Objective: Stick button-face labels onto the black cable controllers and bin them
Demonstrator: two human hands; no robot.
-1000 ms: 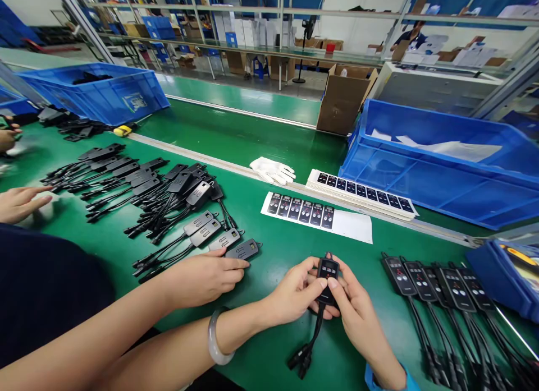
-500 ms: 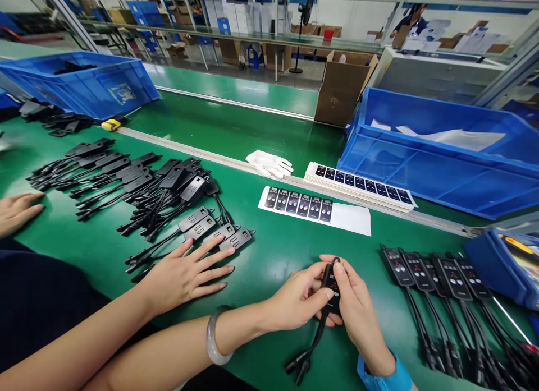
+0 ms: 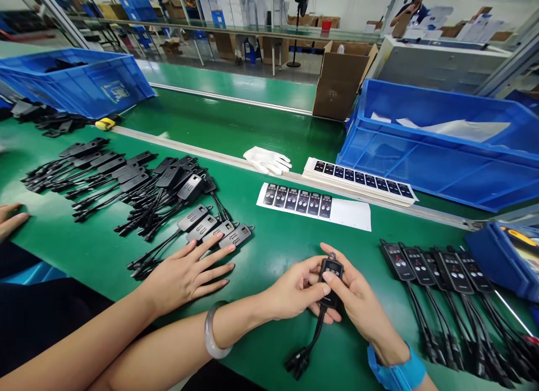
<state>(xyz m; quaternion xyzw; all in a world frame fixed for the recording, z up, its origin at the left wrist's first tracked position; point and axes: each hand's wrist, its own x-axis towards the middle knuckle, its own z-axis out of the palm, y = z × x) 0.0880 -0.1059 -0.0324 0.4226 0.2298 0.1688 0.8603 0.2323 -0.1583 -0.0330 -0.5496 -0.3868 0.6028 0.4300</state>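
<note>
1. The held controller, black with two short cables hanging down, is in front of the wearer, raised just off the green table. The left hand, a pale bangle at its wrist, grips its side, thumb in front and fingers behind. The right hand, above a blue wristband, closes around the other side, thumb pressed on the face.

2. Progress, as a judgement: this controller seems to have its printed face on already, though thumbs cover part of it. Five finished-looking controllers with printed faces lie in a row at right.

3. What seems left: plain-faced controllers lie at left, four in front and a larger cluster behind. A label sheet near the middle carries six labels, its right end blank. A stack of sheets lies behind it.

4. A co-worker's hand spreads its fingers over the front plain units.

5. Farther back: a white glove, blue bins at either side, and a cardboard box. Beyond is a workshop with shelving, a fan and another person.
</note>
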